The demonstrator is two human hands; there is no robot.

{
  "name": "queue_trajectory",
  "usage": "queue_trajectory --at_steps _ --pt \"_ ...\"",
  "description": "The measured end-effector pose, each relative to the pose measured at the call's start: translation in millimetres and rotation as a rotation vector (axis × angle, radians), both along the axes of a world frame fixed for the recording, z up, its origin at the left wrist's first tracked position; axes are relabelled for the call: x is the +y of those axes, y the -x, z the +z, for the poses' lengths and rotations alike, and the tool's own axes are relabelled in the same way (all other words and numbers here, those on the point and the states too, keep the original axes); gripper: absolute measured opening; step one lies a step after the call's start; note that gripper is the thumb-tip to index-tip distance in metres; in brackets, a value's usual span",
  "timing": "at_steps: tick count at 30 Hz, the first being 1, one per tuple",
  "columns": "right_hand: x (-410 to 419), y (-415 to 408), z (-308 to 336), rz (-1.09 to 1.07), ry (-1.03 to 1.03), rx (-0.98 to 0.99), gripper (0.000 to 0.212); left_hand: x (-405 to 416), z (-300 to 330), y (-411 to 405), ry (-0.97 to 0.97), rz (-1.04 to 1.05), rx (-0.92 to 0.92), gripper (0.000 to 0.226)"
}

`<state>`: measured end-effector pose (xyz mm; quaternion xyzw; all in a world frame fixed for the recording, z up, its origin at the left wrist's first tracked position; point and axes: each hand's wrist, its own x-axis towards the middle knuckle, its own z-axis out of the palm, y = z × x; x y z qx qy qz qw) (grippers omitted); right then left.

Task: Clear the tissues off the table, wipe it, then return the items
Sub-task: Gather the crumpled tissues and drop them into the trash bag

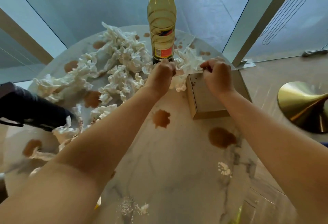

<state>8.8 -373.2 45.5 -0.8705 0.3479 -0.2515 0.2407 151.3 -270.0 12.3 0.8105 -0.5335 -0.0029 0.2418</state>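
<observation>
A round marble table (177, 161) seen from above, with both bare forearms reaching away from the viewer across it. Crumpled white tissues (113, 71) lie scattered over the far and left parts of the table in a loose heap whose long axis runs from the near left edge toward the far centre. Brown puddles (161, 118) dot the surface among them and nearer the viewer.

A tall plastic bottle (161, 28) stands upright at the far centre, cap pointing up, holding pale yellow liquid with a dark layer at the bottom. Just right of it lies a flat cardboard box (209, 99), its long axis running away from the viewer, with small brown spots on its far left corner.

The left hand (160, 74) is curled with fingers closed at the foot of the bottle, and seems to pinch tissue there; what exactly it holds is hidden by the knuckles. The right hand (217, 76) hovers over the far end of the box, fingers curled, gripping the edge of a tissue (188, 60) that spreads between bottle and box.

A dark object (32, 108) lies at the left edge. White crumbs (224, 169) speckle the near side. A brass base (305, 106) stands on the floor to the right.
</observation>
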Motion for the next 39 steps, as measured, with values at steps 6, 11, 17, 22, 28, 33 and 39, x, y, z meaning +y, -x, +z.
queue_trajectory --at_steps 6,11,17,22,28,33,39 --pt "27 42 28 0.017 -0.029 -0.15 0.015 50 36 34 0.161 0.09 0.034 0.008" --pt "68 105 38 0.031 -0.05 -0.298 0.012 99 62 97 0.198 0.167 0.047 0.012" --pt "125 209 17 0.117 -0.014 -0.388 0.008 158 60 198 0.207 0.167 0.093 0.009" --pt "176 311 -13 0.132 -0.033 -0.363 0.006 196 28 295 0.209 0.081 0.205 0.01" --pt "216 409 -57 -0.008 -0.174 -0.287 0.011 217 -11 391 0.154 -0.113 0.324 0.018" --pt "226 433 -114 -0.084 -0.302 -0.122 0.017 215 -57 423 -0.027 -0.188 0.406 0.035" --pt "217 426 -188 -0.228 -0.543 0.156 0.018 192 -118 414 -0.218 -0.086 0.479 0.037"
